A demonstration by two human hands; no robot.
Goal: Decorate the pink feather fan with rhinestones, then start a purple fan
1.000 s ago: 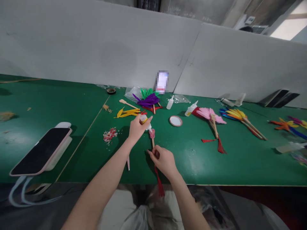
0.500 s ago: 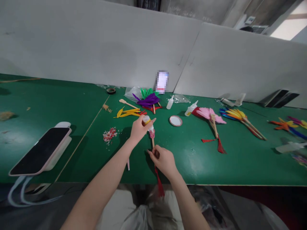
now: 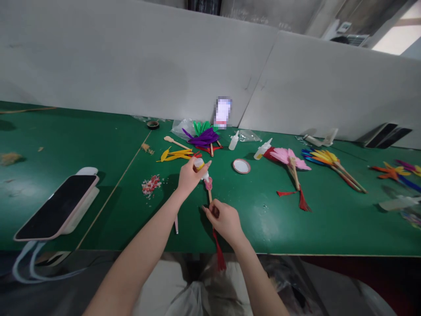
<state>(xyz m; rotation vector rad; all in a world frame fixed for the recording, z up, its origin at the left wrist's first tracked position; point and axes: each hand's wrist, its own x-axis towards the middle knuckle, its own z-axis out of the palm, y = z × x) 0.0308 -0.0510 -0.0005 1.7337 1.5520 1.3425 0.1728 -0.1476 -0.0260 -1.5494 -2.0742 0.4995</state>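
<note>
My left hand [image 3: 189, 177] is wrapped round a small glue bottle [image 3: 199, 164], its nozzle pointing down at the pink head of a wooden stick [image 3: 210, 196]. Below, my right hand [image 3: 224, 219] pinches the stick's lower part. A red tassel [image 3: 219, 254] hangs from the stick's lower end over the table edge. Yellow feathers [image 3: 176, 155] lie just beyond my left hand, and a pile of pink and white bits [image 3: 151, 185] is to its left. To the right sits a round white lid [image 3: 241, 166].
Purple feathers [image 3: 203, 138], a phone [image 3: 222, 112] and two more bottles stand or lie at the back. A pink feather fan [image 3: 287, 158] and a multicoloured one [image 3: 324, 158] are on the right. A large device with cables [image 3: 57, 206] occupies the left.
My left hand and the glue bottle have shifted slightly left, and the nozzle with them. My right hand keeps its hold on the stick.
</note>
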